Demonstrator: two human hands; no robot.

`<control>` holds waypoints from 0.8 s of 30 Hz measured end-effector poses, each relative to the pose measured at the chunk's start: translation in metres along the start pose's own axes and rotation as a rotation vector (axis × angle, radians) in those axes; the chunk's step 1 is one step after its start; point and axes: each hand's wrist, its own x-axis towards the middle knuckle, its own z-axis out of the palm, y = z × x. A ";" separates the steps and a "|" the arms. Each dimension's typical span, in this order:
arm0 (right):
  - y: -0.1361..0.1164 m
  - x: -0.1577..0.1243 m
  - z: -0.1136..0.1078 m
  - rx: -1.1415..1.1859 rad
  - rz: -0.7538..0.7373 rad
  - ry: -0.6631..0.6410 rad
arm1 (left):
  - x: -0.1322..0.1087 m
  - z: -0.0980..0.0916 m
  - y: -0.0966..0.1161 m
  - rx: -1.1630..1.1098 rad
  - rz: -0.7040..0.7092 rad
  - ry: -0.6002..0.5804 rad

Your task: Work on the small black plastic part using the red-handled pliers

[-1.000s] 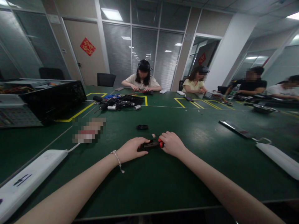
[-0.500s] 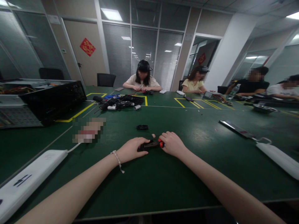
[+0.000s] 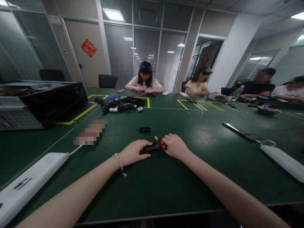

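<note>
On the green counter (image 3: 154,186), I see the left hand (image 3: 133,152) with its grip around a small black part (image 3: 144,149); the right hand (image 3: 175,146) has its grip closed on red-handled pliers (image 3: 155,147), whose nose reaches this part. Just beyond lies a pale piece (image 3: 156,138), then another black piece (image 3: 144,129), farther a cable heap (image 3: 121,104), and behind, a seated person (image 3: 145,80).

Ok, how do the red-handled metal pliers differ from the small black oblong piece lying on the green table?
The red-handled metal pliers are in the right-hand grip; the small black oblong piece lies untouched on the green table. The pliers combine red handles with dark jaws; the black piece looks black throughout. Both have dark surfaces.
</note>
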 end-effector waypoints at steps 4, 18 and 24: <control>-0.001 0.000 -0.001 0.001 0.006 -0.016 | 0.000 0.000 0.000 0.000 -0.014 -0.008; -0.001 0.000 -0.001 0.014 0.008 -0.013 | 0.000 -0.002 0.002 -0.002 -0.032 -0.018; 0.000 0.000 -0.001 0.011 0.006 -0.016 | 0.000 0.000 0.001 -0.001 -0.021 -0.012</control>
